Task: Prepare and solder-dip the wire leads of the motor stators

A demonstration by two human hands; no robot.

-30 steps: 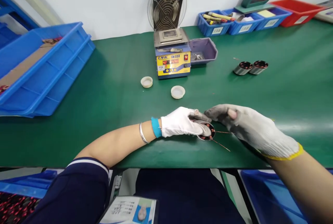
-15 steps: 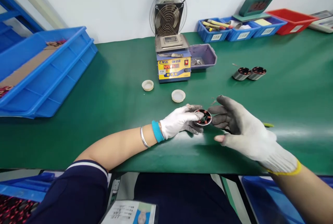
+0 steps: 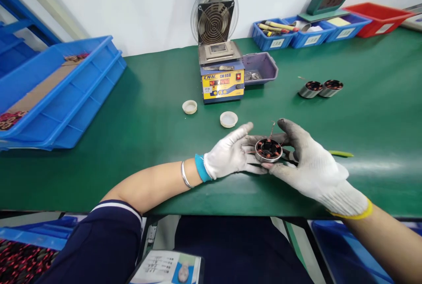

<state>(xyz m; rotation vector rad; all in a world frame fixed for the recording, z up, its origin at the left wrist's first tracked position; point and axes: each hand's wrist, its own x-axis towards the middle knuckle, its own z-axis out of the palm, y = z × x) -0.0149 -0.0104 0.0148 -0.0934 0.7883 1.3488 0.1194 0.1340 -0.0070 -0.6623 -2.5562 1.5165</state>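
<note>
A small round stator (image 3: 268, 150), a metal ring with copper-red windings inside, sits between the person's two gloved hands just above the green mat (image 3: 138, 121), near its front edge and close to the middle of the bench. Its open face is turned up toward the camera, and a thin wire lead (image 3: 272, 128) rises from its far side. The left hand (image 3: 231, 156), in a white glove with a blue cuff, has its fingers stretched out rather than curled, the fingertips touching the stator's left side from below and beside. The right hand (image 3: 308, 165), in a grey-soiled glove with a yellow cuff, cups the stator from the right, thumb and fingers closed about its rim, so the piece is pinched between both hands. A silver bangle (image 3: 185, 175) circles the left wrist. Just beyond the hands lie two white caps (image 3: 228, 119), one near the left fingertips and the other (image 3: 189, 107) further left. Behind them stands a yellow and blue solder pot (image 3: 223, 75) with a red display, a round fan (image 3: 214, 15) behind it and a purple tray (image 3: 260, 67) touching its right side. To the right, well apart from the hands, two more stators (image 3: 319, 88) lie side by side on the mat. A green stick (image 3: 341, 154) lies just past the right hand. Large blue crates (image 3: 56, 90) stand at the left, and small blue bins (image 3: 296, 33) and a red bin (image 3: 379, 18) line the far wall.
</note>
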